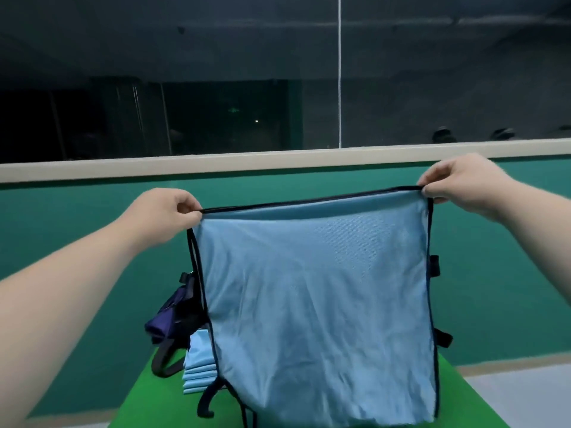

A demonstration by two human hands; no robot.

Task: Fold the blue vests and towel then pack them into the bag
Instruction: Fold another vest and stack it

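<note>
Indoor sports hall: green padded wall point(92, 227), glass partition point(216, 118).

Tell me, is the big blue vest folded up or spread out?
Spread out. Both hands, left and right, hold the blue vest up by its top corners, hanging flat.

vest point(318, 304) held up before table point(136, 403), folded stack point(197, 369) and bag point(170, 313) behind-left

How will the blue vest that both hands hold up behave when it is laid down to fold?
The blue vest is probably floppy: it hangs wrinkled below the left hand and right hand. It seems light, since fingertip pinches carry it. Its black straps dangle and may tangle.
</note>
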